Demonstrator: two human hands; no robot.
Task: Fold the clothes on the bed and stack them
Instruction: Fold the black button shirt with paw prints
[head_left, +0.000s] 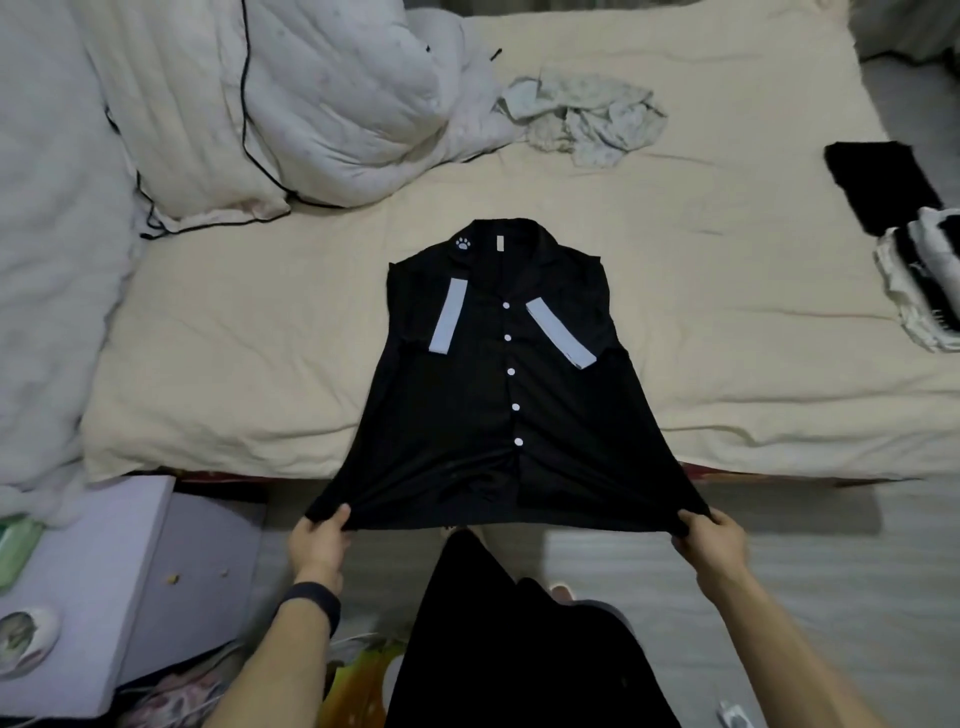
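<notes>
One small stack looks done, a pale crumpled garment waits, and your left hand and right hand pinch the black shirt by its hem.

View: head-worn, single | Faced: forward, downward | Range: sat close above left hand, right hand | Bed lay beyond hands

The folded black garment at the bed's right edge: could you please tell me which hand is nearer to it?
Right. The right hand grips the black shirt at its hem, below and left of the folded black garment; the left hand grips the other corner, farther left.
</notes>
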